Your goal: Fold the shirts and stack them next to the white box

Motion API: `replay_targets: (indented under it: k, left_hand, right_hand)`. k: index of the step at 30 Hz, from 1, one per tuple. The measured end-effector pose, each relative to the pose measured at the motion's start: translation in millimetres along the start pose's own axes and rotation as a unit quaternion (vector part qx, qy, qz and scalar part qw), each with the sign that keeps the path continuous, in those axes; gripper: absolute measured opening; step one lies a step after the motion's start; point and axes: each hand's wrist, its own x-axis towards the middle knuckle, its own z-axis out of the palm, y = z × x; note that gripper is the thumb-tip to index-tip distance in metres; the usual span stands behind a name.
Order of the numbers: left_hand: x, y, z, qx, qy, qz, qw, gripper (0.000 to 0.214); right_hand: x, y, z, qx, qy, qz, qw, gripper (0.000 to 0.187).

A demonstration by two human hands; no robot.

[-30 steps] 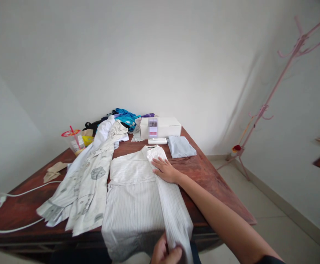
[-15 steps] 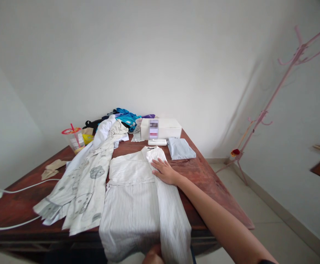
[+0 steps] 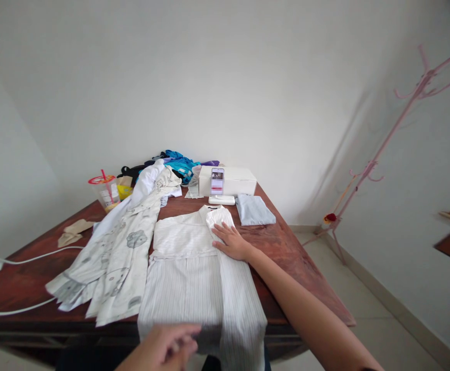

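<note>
We have the shirt (image 3: 184, 283) spread on the table (image 3: 290, 247) in front of us, its collar (image 3: 208, 207) pointing towards the wall (image 3: 225, 77) and its lower end hanging over the near edge. It is white with thin stripes, and a sleeve (image 3: 240, 304) lies folded lengthwise down its right side. Our right hand (image 3: 230, 240) presses flat on the upper part of that fold, fingers spread, gripping nothing. Our left hand (image 3: 167, 346) is loose and half-curled at the shirt's lower left, released from the cloth as far as we can see, though blur keeps us from telling whether it touches. Just beside the shirt, on our left, a printed garment (image 3: 126, 257) lies stretched out, with a heap of clothes (image 3: 180, 166) at its far end. Further left we see a cup (image 3: 106, 194) with a red straw, a beige cloth (image 3: 73, 232) and a white cable (image 3: 35, 262). Beyond the collar, a phone (image 3: 217, 180) stands upright in front of a white box (image 3: 241, 180), a small white case (image 3: 221, 200) before it. A folded grey garment (image 3: 255, 210) lies to the case's right, and a pink rack (image 3: 387, 134) stands on the floor, well apart from our table.
</note>
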Motion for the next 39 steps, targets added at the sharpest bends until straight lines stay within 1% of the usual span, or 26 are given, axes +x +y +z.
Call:
replay_targets:
  k: [2, 4, 5, 6, 7, 8, 11, 13, 16, 18, 20, 23, 25, 27, 30, 32, 34, 37, 39]
  left_hand:
    - [3.5, 17.1, -29.2, -0.034, 0.085, 0.023, 0.996, 0.057]
    - [14.3, 28.8, -53.2, -0.050, 0.184, 0.032, 0.981, 0.066]
    - [21.0, 32.4, -63.4, -0.058, 0.213, 0.025, 0.975, 0.070]
    - [27.9, 34.7, -72.4, -0.067, 0.228, 0.012, 0.971, 0.073]
    - [34.6, 36.1, -80.4, -0.078, 0.229, -0.001, 0.970, 0.074]
    - [40.7, 37.0, -87.7, -0.093, 0.218, -0.010, 0.971, 0.073]
    - [55.4, 41.3, -106.5, -0.148, 0.167, -0.024, 0.974, 0.070]
    - [62.3, 47.8, -117.5, -0.172, 0.150, -0.041, 0.973, 0.072]
    - [71.0, 60.0, -131.4, -0.187, 0.135, -0.083, 0.969, 0.078]
    - [77.5, 65.4, -138.9, -0.191, 0.124, -0.109, 0.968, 0.078]
    - [85.4, 66.2, -145.5, -0.179, 0.115, -0.126, 0.969, 0.076]
    - [100.2, 60.1, -154.1, -0.128, 0.109, -0.121, 0.978, 0.070]
    - [111.4, 55.3, -158.1, -0.078, 0.123, -0.104, 0.984, 0.069]
    - [122.6, 53.5, -159.2, -0.036, 0.146, -0.073, 0.986, 0.069]
    - [136.7, 59.4, -152.8, -0.027, 0.169, 0.013, 0.985, 0.065]
    - [143.8, 68.9, -143.0, -0.035, 0.180, 0.074, 0.980, 0.059]
    - [149.9, 81.6, -130.2, -0.021, 0.197, 0.119, 0.973, 0.053]
    - [160.5, 104.4, -108.5, 0.031, 0.211, 0.181, 0.960, 0.043]
    - [170.1, 120.6, -92.5, 0.071, 0.207, 0.218, 0.951, 0.037]
  right_hand:
    - [-0.6, -1.6, -1.1, -0.011, -0.008, 0.000, 1.000, 0.072]
    - [-1.2, -2.9, -1.8, -0.020, -0.014, 0.000, 1.000, 0.074]
    - [-1.5, -3.3, -2.0, -0.024, -0.017, -0.001, 1.000, 0.075]
    - [-1.7, -3.7, -2.1, -0.027, -0.020, -0.001, 0.999, 0.076]
    - [-1.9, -3.9, -2.3, -0.030, -0.024, 0.000, 0.999, 0.077]
    - [-2.2, -4.1, -2.4, -0.033, -0.027, -0.001, 0.999, 0.077]
    - [-2.9, -4.5, -3.0, -0.036, -0.033, 0.000, 0.999, 0.078]
    - [-3.1, -4.6, -3.3, -0.034, -0.032, 0.001, 0.999, 0.078]
    - [-3.0, -4.1, -3.3, -0.028, -0.028, -0.001, 0.999, 0.079]
    - [-2.8, -3.7, -2.9, -0.026, -0.025, -0.002, 0.999, 0.079]
    - [-2.6, -3.4, -2.5, -0.026, -0.022, -0.002, 0.999, 0.078]
    - [-2.4, -3.2, -2.4, -0.028, -0.023, 0.000, 0.999, 0.077]
    - [-2.4, -3.1, -2.5, -0.029, -0.024, 0.000, 0.999, 0.076]
    - [-2.2, -2.8, -2.6, -0.029, -0.022, -0.003, 0.999, 0.075]
    - [-1.8, -2.3, -2.5, -0.027, -0.017, -0.006, 0.999, 0.076]
    - [-1.7, -1.9, -2.4, -0.025, -0.017, -0.007, 1.000, 0.077]
    - [-2.0, -1.5, -2.0, -0.023, -0.016, -0.006, 1.000, 0.077]
    - [-2.1, -0.7, -1.1, -0.018, -0.015, -0.003, 1.000, 0.077]
    - [-0.7, 0.3, -0.9, 0.000, -0.007, -0.008, 1.000, 0.075]
